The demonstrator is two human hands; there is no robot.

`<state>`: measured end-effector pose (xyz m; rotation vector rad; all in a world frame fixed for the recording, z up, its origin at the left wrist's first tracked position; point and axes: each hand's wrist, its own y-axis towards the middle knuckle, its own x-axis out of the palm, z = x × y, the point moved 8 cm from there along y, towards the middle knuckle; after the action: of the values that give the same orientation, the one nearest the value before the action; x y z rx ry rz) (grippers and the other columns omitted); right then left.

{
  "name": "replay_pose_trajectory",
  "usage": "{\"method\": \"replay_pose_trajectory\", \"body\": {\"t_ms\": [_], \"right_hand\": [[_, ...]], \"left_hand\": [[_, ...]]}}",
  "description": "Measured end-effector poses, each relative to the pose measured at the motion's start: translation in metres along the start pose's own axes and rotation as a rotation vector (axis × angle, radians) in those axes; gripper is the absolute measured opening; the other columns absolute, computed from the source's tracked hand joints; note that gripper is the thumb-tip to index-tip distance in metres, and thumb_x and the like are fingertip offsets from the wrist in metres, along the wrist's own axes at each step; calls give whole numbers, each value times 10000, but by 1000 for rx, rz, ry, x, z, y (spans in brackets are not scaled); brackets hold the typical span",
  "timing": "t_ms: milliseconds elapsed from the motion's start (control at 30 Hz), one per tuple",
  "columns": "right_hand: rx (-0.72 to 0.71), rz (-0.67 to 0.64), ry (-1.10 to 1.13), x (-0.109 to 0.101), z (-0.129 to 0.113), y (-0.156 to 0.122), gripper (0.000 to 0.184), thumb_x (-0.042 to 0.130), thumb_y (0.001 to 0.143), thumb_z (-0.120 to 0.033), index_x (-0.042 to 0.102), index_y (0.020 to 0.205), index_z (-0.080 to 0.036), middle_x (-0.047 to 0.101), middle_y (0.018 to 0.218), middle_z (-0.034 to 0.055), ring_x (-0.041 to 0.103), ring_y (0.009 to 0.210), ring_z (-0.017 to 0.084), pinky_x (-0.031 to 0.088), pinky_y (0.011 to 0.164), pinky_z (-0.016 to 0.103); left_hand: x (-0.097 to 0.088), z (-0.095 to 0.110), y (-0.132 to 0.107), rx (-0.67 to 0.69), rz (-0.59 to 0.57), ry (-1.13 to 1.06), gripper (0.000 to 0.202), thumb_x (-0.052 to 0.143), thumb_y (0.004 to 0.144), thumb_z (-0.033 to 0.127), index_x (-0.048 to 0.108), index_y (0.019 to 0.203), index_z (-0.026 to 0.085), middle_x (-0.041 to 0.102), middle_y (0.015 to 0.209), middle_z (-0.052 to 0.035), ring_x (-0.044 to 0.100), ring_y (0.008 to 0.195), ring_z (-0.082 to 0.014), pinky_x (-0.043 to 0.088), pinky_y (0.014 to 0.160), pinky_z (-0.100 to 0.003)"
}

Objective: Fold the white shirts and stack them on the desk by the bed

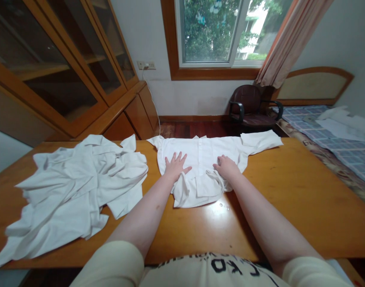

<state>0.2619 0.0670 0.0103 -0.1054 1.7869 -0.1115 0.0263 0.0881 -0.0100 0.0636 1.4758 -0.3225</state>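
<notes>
A white button-up shirt [205, 153] lies spread on the wooden table [290, 191], its sleeves stretched toward both sides and its collar end bunched toward me. My left hand [176, 165] rests flat on the shirt's left half, fingers spread apart. My right hand [226, 165] presses on the shirt's right half with its fingers curled down onto the cloth; I cannot make out whether they pinch a fold.
A crumpled pile of white garments [77, 187] covers the table's left part. Behind the table stand a dark armchair [251, 107], a glass-fronted wooden cabinet [65, 67] at the left and a bed [334, 135] at the right. A window [218, 32] is in the far wall.
</notes>
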Motion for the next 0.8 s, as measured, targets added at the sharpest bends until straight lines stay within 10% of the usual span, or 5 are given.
{"method": "replay_pose_trajectory", "body": {"t_ms": [200, 500, 800], "right_hand": [[73, -105, -88, 18, 15, 4, 727, 267, 912, -590, 135, 1520, -214, 58, 1588, 84, 53, 1441, 290, 60, 1085, 632], [52, -82, -124, 17, 25, 5, 729, 254, 905, -603, 142, 1519, -227, 74, 1587, 71, 49, 1442, 286, 76, 1088, 633], [51, -46, -118, 12, 41, 3, 709, 262, 911, -589, 175, 1513, -225, 98, 1585, 61, 81, 1441, 277, 90, 1094, 623]], "left_hand": [[-3, 2, -3, 2, -28, 10, 764, 284, 861, 676, 144, 1511, 299, 103, 1588, -39, 40, 1446, -329, 75, 1078, -675], [-6, -43, -14, -254, -173, -71, 826, 419, 795, 657, 156, 1505, 326, 47, 1593, -52, 31, 1429, -409, 202, 1005, -726], [-16, -64, -32, -94, -172, -16, 808, 486, 799, 562, 238, 1490, 227, 143, 1574, -135, 126, 1432, -359, 174, 1062, -646]]}}
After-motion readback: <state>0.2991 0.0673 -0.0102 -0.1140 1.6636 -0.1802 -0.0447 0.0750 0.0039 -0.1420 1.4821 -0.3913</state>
